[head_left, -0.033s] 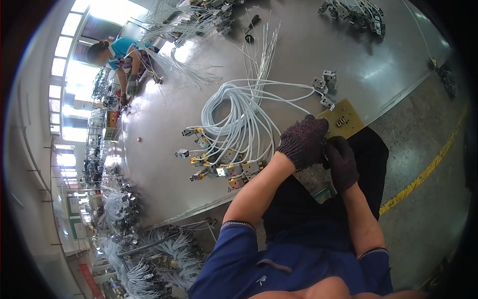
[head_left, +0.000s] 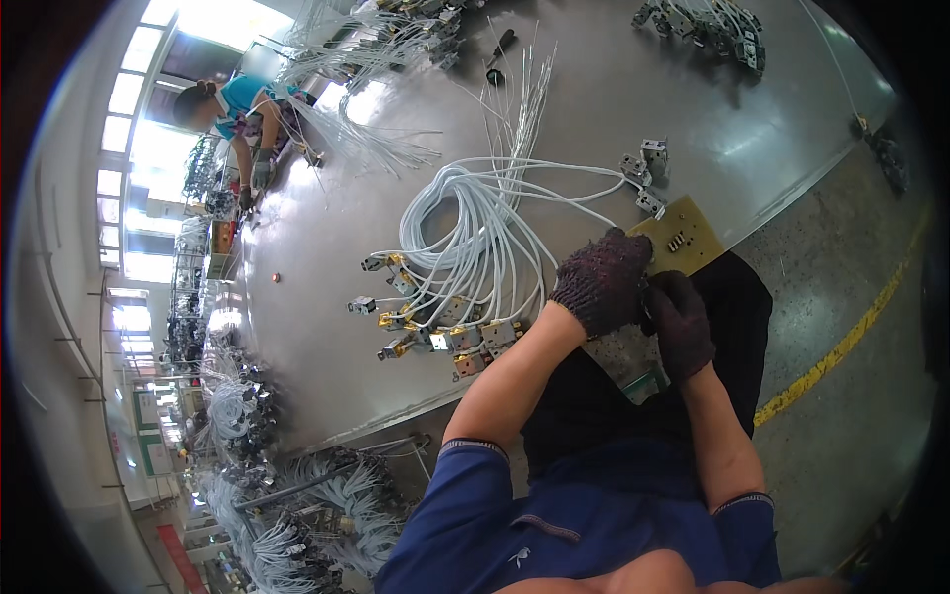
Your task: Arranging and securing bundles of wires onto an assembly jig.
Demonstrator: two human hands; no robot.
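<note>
Both my hands wear dark knitted gloves and meet in front of my lap by the table's near edge. My left hand [head_left: 602, 281] is closed, its fingers curled out of sight by the near corner of a yellowish flat board [head_left: 701, 230]. Just below the board, my right hand [head_left: 681, 325] is closed too, fingertips pinched towards the left. What lies between the hands is hidden. Small metal pins [head_left: 678, 242] stand on the board. Beyond it lie several metal latch-like parts [head_left: 647, 170] on white cables. One cable from the coiled bundle [head_left: 435, 223] runs to my left hand.
More metal parts [head_left: 465, 339] end the bundle on the metal table [head_left: 336, 267]. A black-handled screwdriver [head_left: 503, 46] and another cluster of parts [head_left: 712, 35] lie farther off. At far left a person [head_left: 233, 114] works. Cable bundles [head_left: 327, 510] hang at lower left.
</note>
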